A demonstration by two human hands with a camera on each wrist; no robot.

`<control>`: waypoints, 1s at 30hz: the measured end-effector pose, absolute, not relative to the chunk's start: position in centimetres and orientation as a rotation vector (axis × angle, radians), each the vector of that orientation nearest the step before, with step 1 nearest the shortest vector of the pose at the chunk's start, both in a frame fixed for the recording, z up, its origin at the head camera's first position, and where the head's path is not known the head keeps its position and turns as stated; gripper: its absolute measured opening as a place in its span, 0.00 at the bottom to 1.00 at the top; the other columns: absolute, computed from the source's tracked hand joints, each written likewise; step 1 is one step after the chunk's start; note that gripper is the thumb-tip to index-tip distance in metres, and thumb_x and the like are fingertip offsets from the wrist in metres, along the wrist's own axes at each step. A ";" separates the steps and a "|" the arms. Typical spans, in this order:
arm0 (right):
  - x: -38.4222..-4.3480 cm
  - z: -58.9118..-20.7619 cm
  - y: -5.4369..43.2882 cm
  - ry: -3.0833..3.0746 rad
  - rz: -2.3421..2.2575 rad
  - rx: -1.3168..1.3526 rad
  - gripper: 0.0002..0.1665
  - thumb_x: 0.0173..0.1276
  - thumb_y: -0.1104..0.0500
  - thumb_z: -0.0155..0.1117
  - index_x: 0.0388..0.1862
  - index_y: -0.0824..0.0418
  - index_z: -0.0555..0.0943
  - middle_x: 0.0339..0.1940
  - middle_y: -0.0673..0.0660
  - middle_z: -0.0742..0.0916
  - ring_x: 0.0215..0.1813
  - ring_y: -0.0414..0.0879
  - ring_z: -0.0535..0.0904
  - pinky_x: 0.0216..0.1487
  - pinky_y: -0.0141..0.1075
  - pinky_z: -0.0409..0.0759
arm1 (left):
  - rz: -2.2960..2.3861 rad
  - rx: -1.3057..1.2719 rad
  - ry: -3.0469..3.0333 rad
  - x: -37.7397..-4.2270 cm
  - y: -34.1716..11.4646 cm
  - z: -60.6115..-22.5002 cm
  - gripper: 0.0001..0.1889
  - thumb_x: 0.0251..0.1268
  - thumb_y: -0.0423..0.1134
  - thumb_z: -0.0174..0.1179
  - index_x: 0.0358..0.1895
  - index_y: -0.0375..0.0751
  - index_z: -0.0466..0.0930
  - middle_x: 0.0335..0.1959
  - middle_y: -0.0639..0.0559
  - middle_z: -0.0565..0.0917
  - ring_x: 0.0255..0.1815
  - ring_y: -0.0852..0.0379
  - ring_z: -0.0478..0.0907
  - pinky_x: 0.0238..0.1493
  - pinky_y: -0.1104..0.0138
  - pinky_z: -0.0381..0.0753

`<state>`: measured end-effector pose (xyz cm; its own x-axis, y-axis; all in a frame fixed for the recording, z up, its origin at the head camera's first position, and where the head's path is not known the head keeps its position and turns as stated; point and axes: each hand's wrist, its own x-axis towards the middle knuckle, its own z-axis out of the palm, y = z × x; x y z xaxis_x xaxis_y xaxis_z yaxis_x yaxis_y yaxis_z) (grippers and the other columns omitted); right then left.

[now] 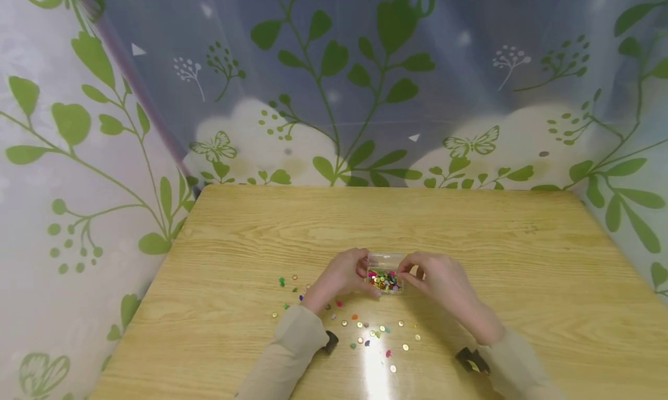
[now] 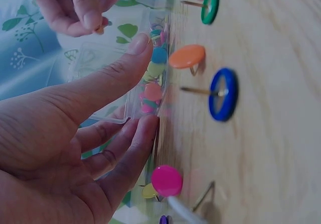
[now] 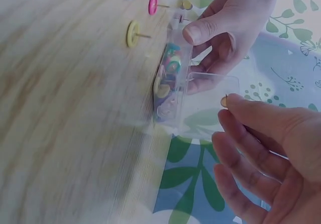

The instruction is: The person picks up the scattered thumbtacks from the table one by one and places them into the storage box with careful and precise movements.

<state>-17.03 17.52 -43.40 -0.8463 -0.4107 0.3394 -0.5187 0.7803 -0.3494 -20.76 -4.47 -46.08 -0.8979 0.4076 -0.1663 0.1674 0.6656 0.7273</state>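
A small clear plastic box (image 1: 385,288) stands on the table with its transparent lid (image 3: 210,101) raised. Inside it lie many-coloured thumbtacks (image 2: 153,91). My left hand (image 1: 341,272) holds the box from its left side, the thumb along the near side and the fingers curled at the far side. Over the box's right side, my right hand (image 1: 440,281) pinches one gold-orange thumbtack (image 3: 224,101) between thumb and forefinger. The right hand's other fingers are loosely bent, as the right wrist view shows.
Loose thumbtacks lie scattered on the wooden table (image 1: 235,232), left of the box and in front of it. Among them are a blue tack (image 2: 223,94), an orange tack (image 2: 187,57) and a yellow tack (image 3: 132,33), some with points exposed. Leaf-patterned cloth (image 1: 339,98) hangs behind.
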 end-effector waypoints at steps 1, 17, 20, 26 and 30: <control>-17.1 -43.4 17.4 -2.723 0.647 0.727 0.07 0.58 0.59 0.79 0.30 0.51 0.87 0.26 0.45 0.88 0.22 0.32 0.76 0.17 0.26 0.67 | 1.074 0.456 2.568 -20.7 -4.5 -46.0 0.33 0.39 0.45 0.84 0.53 0.44 0.80 0.39 0.56 0.80 0.38 0.60 0.76 0.41 0.68 0.79; -15.6 -42.9 20.0 -2.824 0.661 0.987 0.08 0.59 0.62 0.77 0.34 0.51 0.88 0.31 0.42 0.89 0.28 0.30 0.77 0.29 0.26 0.77 | 1.078 0.419 2.556 -20.6 -4.4 -46.0 0.33 0.39 0.44 0.84 0.52 0.44 0.80 0.42 0.56 0.81 0.42 0.60 0.77 0.46 0.67 0.80; -14.9 -43.4 20.8 -2.870 0.735 1.104 0.08 0.58 0.59 0.78 0.34 0.49 0.87 0.32 0.40 0.88 0.30 0.29 0.77 0.32 0.28 0.79 | 1.079 0.411 2.556 -20.6 -4.4 -46.0 0.34 0.39 0.44 0.84 0.53 0.44 0.80 0.42 0.56 0.81 0.42 0.60 0.77 0.46 0.67 0.80; -14.1 -44.8 21.3 -2.891 0.831 1.258 0.10 0.56 0.51 0.78 0.36 0.50 0.87 0.34 0.40 0.87 0.33 0.29 0.78 0.35 0.29 0.81 | 1.077 0.406 2.555 -20.6 -4.3 -46.0 0.39 0.38 0.44 0.84 0.59 0.41 0.78 0.44 0.56 0.81 0.42 0.60 0.77 0.47 0.67 0.80; -14.0 -45.4 21.4 -2.865 0.842 1.268 0.08 0.55 0.55 0.79 0.32 0.49 0.87 0.32 0.39 0.87 0.32 0.27 0.78 0.35 0.28 0.81 | 1.061 0.415 2.560 -20.7 -4.4 -46.0 0.40 0.39 0.45 0.84 0.61 0.40 0.77 0.44 0.56 0.81 0.42 0.60 0.77 0.47 0.67 0.80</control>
<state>-14.02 21.37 -45.40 -0.6898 -0.7153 0.1120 -0.6620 0.5606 -0.4974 -20.67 -4.36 -46.04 -0.9005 0.3887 -0.1951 0.1368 0.6789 0.7214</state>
